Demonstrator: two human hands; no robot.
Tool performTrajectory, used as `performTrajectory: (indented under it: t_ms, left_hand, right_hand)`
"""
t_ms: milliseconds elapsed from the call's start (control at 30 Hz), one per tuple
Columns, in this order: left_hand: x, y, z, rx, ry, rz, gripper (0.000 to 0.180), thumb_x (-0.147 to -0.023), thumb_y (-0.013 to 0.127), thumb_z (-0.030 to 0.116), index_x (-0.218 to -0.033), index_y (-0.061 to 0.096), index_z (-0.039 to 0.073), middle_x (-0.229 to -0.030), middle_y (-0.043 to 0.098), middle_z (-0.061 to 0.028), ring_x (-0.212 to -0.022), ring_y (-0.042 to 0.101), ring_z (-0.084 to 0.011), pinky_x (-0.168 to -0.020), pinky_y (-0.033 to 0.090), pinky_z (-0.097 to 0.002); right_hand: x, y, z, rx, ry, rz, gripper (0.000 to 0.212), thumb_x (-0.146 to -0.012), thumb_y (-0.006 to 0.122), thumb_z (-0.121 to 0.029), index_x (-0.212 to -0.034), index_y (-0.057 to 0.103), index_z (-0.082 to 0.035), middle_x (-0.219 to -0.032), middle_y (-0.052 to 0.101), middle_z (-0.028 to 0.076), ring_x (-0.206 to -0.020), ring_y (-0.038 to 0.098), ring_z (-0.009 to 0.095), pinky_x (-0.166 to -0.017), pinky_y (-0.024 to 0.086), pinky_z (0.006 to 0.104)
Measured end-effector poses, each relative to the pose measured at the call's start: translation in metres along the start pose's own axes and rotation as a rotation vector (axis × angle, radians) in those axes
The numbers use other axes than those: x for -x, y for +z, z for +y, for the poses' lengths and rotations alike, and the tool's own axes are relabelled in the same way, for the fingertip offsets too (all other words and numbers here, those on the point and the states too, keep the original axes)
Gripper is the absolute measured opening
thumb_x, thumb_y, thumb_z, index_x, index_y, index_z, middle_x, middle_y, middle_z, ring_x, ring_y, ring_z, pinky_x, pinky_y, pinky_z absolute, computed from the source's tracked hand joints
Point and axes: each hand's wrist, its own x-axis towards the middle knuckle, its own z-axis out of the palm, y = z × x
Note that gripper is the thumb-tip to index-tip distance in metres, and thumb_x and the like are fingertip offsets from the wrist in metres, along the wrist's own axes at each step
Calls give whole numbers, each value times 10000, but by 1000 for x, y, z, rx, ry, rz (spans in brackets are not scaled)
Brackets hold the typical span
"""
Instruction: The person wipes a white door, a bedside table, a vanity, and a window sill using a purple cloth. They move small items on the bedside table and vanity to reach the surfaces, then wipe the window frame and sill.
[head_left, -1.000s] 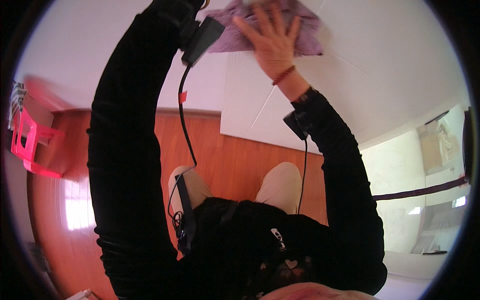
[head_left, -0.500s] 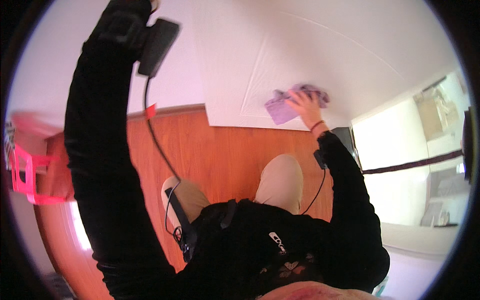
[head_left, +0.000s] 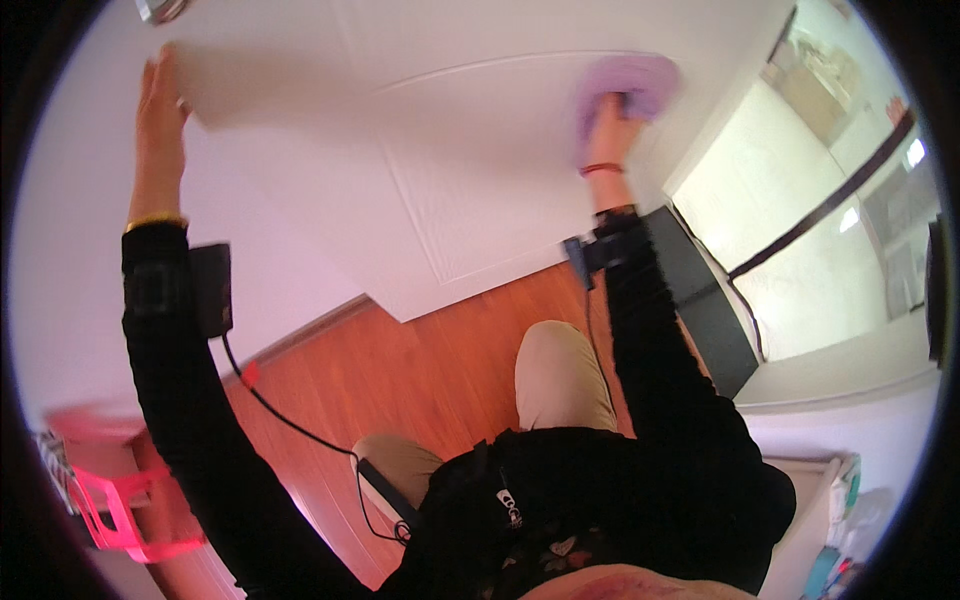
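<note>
A white door panel (head_left: 470, 120) with raised moulding lines stands in front of me. My right hand (head_left: 612, 128) presses a purple cloth (head_left: 645, 82) against the door's upper right part; the cloth is blurred by motion and hides most of the fingertips. At the upper left, my left hand (head_left: 160, 135) is raised beside the door's left edge, fingers stretched out and holding nothing. Whether it touches the edge I cannot tell. Just above it, a metal door handle (head_left: 160, 8) shows at the picture's rim.
Reddish-brown wood flooring (head_left: 440, 345) lies under the door. A bright pink plastic stool (head_left: 130, 510) stands at the lower left. To the right are a dark box-like surface (head_left: 705, 300), a glossy white panel (head_left: 770, 190) and a dark strap (head_left: 830, 210). Cables run from both forearms.
My right hand has moved the cloth up the door, away from my body. My left hand has come into view at the upper left. The whole view has turned and shifted.
</note>
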Motion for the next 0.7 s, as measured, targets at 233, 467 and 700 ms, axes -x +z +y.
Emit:
performTrajectory:
  t_ms: [233,467,700]
  left_hand:
    - [96,24,-76,-25,-72,216,600,-964,348,418,-1403,253,19,-1451,255,-117,-1320,265,-230,-1078,227,-346]
    - [144,41,-145,-35,-222,347,710,-946,297,517,-1409,207,-13,-1476,205,-148,-1348,221,-249,-1106,153,-349]
    - [141,52,-135,-117,-168,419,755,-935,262,563,-1422,158,-5,-1495,156,-124,-1374,156,-237,-1117,116,-360]
  right_hand:
    - [140,70,-63,416,-950,-605,465,-690,663,-208,-1137,552,-273,-1338,404,63,-1211,399,237,-1056,122,578]
    - [37,-44,27,798,-850,-832,137,-797,533,-228,-878,635,-271,-1221,517,-13,-1154,449,235,-1007,236,570]
    - [-107,-150,125,438,405,9,446,-879,478,-362,-1161,508,-19,-1191,531,127,-1070,510,265,-880,419,413]
